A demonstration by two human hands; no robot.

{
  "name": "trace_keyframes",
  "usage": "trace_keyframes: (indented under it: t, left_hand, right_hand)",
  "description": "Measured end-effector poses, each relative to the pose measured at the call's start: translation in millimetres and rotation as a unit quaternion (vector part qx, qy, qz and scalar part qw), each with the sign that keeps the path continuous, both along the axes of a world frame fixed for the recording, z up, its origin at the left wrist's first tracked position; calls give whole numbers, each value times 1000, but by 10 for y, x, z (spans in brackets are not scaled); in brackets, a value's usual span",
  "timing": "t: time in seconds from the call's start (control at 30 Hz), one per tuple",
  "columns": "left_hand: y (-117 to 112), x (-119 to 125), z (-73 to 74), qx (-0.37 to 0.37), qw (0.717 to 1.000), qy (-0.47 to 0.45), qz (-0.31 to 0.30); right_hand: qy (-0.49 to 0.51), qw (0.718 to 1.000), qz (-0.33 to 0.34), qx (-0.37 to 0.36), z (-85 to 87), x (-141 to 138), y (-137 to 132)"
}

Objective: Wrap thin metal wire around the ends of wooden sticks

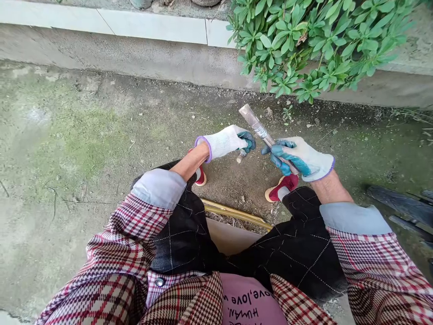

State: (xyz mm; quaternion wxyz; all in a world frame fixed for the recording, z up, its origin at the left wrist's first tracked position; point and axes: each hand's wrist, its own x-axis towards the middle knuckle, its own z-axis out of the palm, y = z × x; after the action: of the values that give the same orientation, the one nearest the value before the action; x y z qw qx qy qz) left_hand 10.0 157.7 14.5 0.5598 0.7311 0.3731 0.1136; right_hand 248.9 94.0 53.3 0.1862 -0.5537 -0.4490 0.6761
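My right hand, in a white knit glove with a blue-green coated palm, is wrapped round a brownish wire-bound stick. The stick slants up to the left, with silvery wire round its middle and a wider, pale far end. Close by on the left, my left hand, gloved alike, is closed with its fingers curled. A short rod with a blunt round end pokes out beneath those fingers; the rest of it is hidden in the glove. The two hands are apart, above the ground between my knees.
Below my hands are my red shoes on mossy bare ground. Yellow strips lie between my legs. Ahead runs a low wall with a white tiled ledge; a leafy bush overhangs it. Dark objects stand at right.
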Motion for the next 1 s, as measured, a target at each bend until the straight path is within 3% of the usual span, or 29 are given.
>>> trace_keyframes:
  t: [0.13, 0.3, 0.4, 0.47, 0.53, 0.63, 0.7, 0.8, 0.87, 1.0]
  left_hand:
    - [-3, -13, 40, 13, 999, 25, -37]
    - [-58, -19, 149, 13, 992, 116, -53]
    - [-75, 7, 173, 55, 982, 163, -72]
    - [-72, 20, 170, 74, 978, 182, -76]
    - [-63, 22, 153, 79, 978, 180, -67]
    - [-45, 15, 105, 56, 988, 139, -29]
    - [-34, 14, 67, 33, 995, 99, -1]
    - [-28, 16, 40, -8, 999, 38, 31]
    - [-33, 15, 52, -34, 999, 14, 39]
    - [-37, 15, 76, -34, 999, 4, 13]
  right_hand:
    - [-35, 982, 182, -46, -39, 83, 22]
    - [-154, 924, 351, 10, -238, 85, 44]
    - [-300, 872, 385, 46, -316, 32, 71]
    - [-397, 837, 364, 93, -336, 11, 109]
    - [-447, 820, 326, 146, -337, 13, 154]
    - [-452, 841, 235, 183, -311, 23, 188]
    - [-395, 895, 138, 157, -276, 11, 170]
    - [-226, 971, -12, 79, -200, -39, 100]
    - [-143, 986, -59, 55, -134, -74, 49]
    - [-59, 995, -61, 44, -9, -101, -17]
